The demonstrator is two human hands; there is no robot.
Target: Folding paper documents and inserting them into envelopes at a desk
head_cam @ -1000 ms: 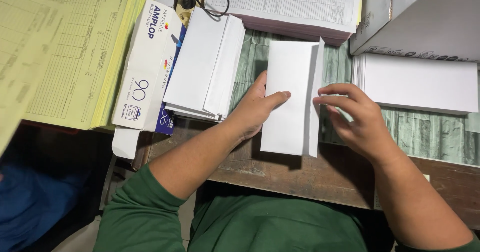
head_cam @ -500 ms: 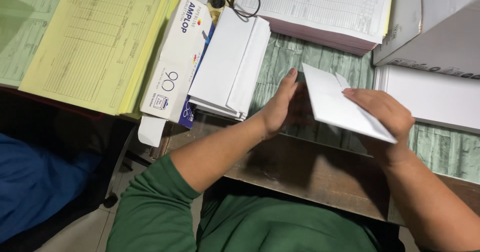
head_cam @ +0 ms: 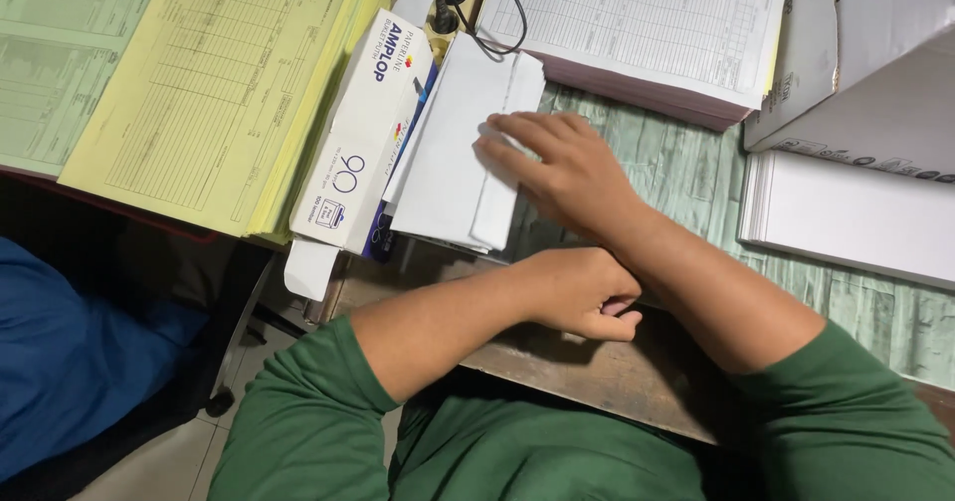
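My right hand point(head_cam: 562, 168) reaches across to the left and lies fingers-down on the top envelope of a white envelope stack point(head_cam: 443, 178). Its fingers are spread and flat, with no grip on the paper. My left hand point(head_cam: 582, 292) is curled into a loose fist at the wooden table edge point(head_cam: 597, 372), tucked under my right forearm, with nothing visible in it. Both arms wear green sleeves.
A white envelope box point(head_cam: 363, 128) lies left of the stack, beside yellow forms point(head_cam: 209, 83). A pile of printed forms point(head_cam: 647, 23) sits at the back, with a black cable point(head_cam: 512, 3) over it. White sheets point(head_cam: 856, 212) and a cardboard box point(head_cam: 875, 73) stand at the right on the green table cover point(head_cam: 686, 173).
The envelope held in both hands is now on the left stack. My right hand crossed over to it. My left hand dropped to the table edge and curled shut.
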